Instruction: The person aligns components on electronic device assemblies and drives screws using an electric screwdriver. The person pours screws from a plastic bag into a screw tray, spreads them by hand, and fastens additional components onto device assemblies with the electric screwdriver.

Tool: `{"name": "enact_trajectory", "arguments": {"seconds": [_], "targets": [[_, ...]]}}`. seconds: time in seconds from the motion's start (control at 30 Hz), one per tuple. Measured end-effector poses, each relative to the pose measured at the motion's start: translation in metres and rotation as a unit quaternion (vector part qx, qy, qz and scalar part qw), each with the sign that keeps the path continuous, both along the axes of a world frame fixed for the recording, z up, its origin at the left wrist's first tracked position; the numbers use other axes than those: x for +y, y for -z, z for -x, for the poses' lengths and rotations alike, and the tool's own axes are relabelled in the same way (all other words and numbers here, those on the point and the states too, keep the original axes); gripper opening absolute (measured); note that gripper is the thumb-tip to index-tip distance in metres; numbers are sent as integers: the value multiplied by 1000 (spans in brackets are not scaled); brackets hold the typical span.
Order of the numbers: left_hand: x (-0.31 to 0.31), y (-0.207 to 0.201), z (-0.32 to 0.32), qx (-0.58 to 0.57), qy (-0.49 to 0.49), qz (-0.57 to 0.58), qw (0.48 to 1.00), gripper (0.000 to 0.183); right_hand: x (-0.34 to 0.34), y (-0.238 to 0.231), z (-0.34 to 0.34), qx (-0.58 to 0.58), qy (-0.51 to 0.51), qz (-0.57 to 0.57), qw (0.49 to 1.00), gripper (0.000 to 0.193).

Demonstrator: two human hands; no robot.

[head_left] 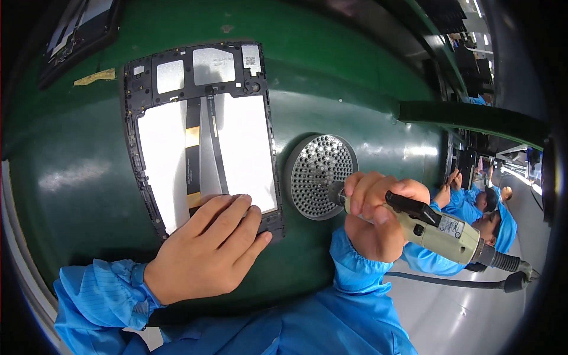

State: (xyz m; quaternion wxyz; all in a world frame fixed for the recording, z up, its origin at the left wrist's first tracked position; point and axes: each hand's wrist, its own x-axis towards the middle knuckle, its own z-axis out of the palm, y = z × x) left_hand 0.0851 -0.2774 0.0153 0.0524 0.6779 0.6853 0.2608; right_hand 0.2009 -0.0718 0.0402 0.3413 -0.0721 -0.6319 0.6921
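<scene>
My left hand (207, 248) rests with outstretched fingers on the lower edge of an opened tablet (244, 154). The tablet lies on a green work surface, showing a black frame, bright silvery-white panels and a thin dark ribbon cable (216, 139) down its middle. In my right hand (378, 207) is a pale green electric screwdriver (435, 232), held nearly level and pointing left. Its front end reaches over the right side of a round grey screw tray (288, 183), whose perforated plate holds many small screws. My fingers and the viewing angle hide the bit's very tip.
Another dark device (89, 32) lies at the far left, near a yellowish strip (94, 77). A green bar (473, 122) juts in from the right. The screwdriver's black cord (444, 281) trails on the right. Co-workers in blue (464, 204) sit farther along the bench.
</scene>
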Motion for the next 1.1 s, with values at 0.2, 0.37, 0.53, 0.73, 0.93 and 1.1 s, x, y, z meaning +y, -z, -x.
{"name": "enact_trajectory", "arguments": {"seconds": [0.2,0.37,0.53,0.73,0.93,1.1], "targets": [[0,3,-3,-5,-6,-1,1000,24,-1,2,0,-4,8,-19,1000,32],[0,1,-4,-8,-9,0,1000,24,-1,3,0,2,6,-21,1000,32],[2,6,-4,-9,-13,-17,1000,22,-3,1,-1,-3,10,-38,999,34],[-1,4,-5,-2,-14,-26,1000,21,-26,-36,-11,23,44,-60,997,34],[1,9,-4,-28,-17,-31,999,19,-52,-24,-7,1,-45,-76,996,29],[-1,8,-5,-20,-17,-32,999,20,-56,-22,-9,-13,-61,-69,996,28]]}}
